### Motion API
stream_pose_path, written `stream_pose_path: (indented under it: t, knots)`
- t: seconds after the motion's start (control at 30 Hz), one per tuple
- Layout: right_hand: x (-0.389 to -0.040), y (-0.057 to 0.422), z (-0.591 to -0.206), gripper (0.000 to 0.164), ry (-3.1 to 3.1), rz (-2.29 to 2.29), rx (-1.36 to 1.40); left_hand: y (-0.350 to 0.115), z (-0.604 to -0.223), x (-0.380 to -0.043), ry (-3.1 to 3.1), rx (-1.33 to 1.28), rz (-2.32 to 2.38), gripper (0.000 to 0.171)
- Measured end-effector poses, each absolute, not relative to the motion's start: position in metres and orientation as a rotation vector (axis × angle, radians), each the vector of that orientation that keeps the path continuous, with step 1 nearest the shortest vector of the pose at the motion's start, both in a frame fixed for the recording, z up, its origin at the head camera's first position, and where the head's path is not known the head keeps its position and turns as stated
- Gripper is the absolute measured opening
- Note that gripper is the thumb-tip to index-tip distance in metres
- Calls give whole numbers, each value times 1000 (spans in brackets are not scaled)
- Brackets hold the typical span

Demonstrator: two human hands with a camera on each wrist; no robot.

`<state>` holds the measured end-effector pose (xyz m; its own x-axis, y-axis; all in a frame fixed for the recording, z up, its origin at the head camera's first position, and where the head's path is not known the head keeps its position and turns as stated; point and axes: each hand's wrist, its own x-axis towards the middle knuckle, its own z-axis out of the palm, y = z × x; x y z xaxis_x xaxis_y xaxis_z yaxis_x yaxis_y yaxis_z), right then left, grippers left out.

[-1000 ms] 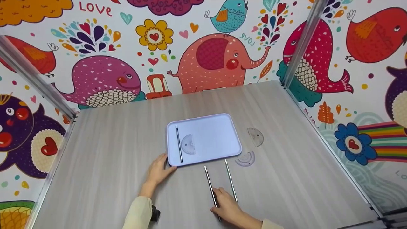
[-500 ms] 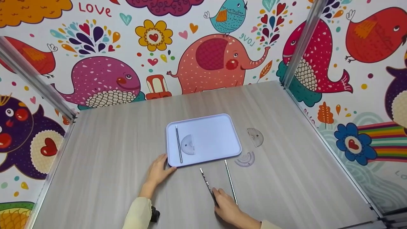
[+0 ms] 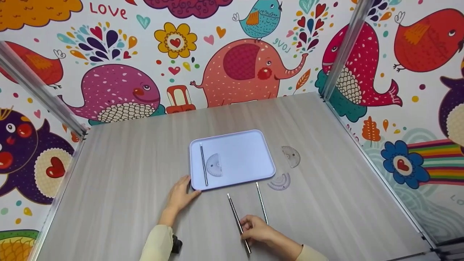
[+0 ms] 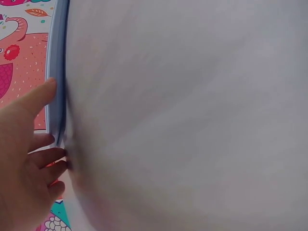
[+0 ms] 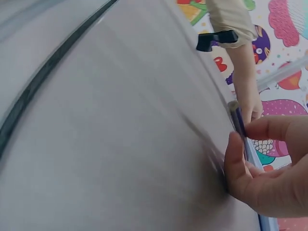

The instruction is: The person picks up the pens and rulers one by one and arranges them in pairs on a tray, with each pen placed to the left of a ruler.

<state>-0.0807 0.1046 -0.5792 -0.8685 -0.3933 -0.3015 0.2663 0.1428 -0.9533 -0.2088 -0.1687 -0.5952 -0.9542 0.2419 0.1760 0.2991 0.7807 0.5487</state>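
Near the front of the table, my right hand (image 3: 256,230) pinches a dark pencil (image 3: 234,212) between thumb and fingers; the right wrist view shows the blunt end of this pencil (image 5: 235,111). A second pencil (image 3: 262,203) lies just beyond that hand, partly hidden by it. My left hand (image 3: 179,194) touches the near left corner of a pale lilac tray (image 3: 244,156), thumb along the front side and fingers at the left side. Inside the tray, on its left, are another dark pencil (image 3: 204,165) and a clear protractor (image 3: 215,165) side by side.
To the tray's right lie two more clear protractors, one farther back (image 3: 292,156) and one nearer (image 3: 280,181). Cartoon-printed walls (image 3: 181,72) with metal posts (image 3: 344,54) close in the wood-grain table (image 3: 127,163) at the back and sides.
The pencil in my right hand has shifted slightly left and toward me, and that hand's fingers have changed their hold on it. My left hand and the tray stay put.
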Motion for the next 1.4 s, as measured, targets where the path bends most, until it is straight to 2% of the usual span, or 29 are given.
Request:
stream_pose_path:
  t: [0.53, 1.4]
  knots:
    - [-91, 102, -568, 35, 1677, -1837, 0, -168, -596, -209, -2899, -412, -878, 64]
    - [-111, 98, -559, 37, 1726, -1848, -53, -170, -593, -210, -2887, -466, -865, 64]
